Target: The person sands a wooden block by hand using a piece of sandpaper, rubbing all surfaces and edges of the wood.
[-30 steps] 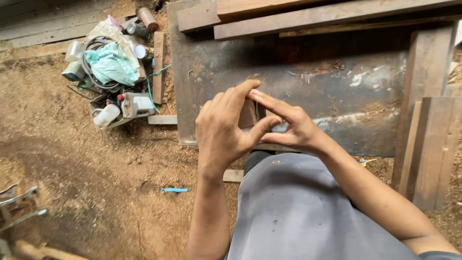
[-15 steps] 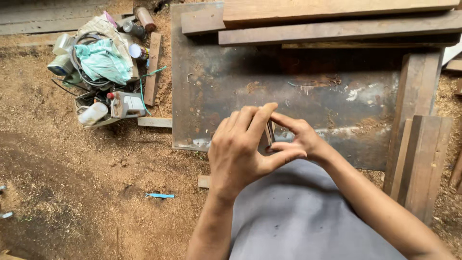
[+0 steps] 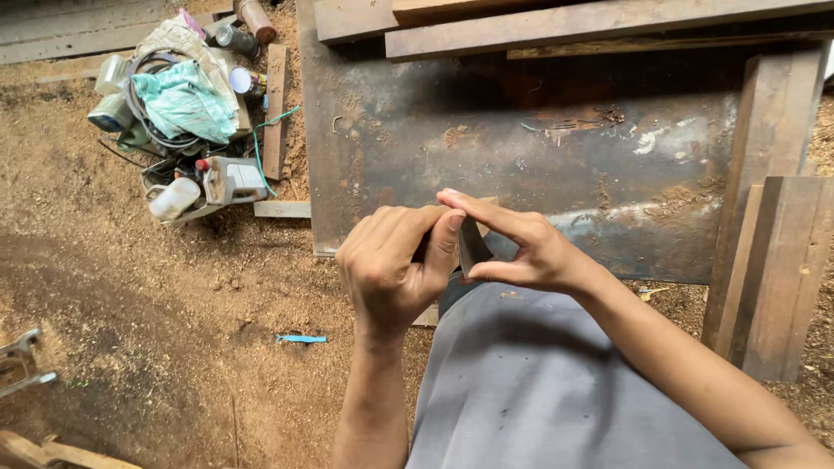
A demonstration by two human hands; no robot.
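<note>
My left hand [image 3: 395, 265] and my right hand [image 3: 521, 247] meet just above my grey-clad knee [image 3: 539, 382]. Together they pinch a small flat dark piece [image 3: 471, 247], thin like a scrap of sheet or paper. The left fingers curl over its left end, thumb pressed against it. The right forefinger lies along its top edge and the right thumb sits under it. Most of the piece is hidden by the fingers.
A dark rusty metal sheet [image 3: 521, 139] lies on the sawdust floor ahead, with wooden planks [image 3: 565, 22] along its far side and boards [image 3: 773, 252] at the right. A heap of bottles, cans, hose and a green cloth [image 3: 182, 104] sits at upper left. A blue stick [image 3: 301, 339] lies on the sawdust.
The left fingers, spread a second ago, have curled down onto the small piece. Both hands drifted slightly down and right in view as the head shifted.
</note>
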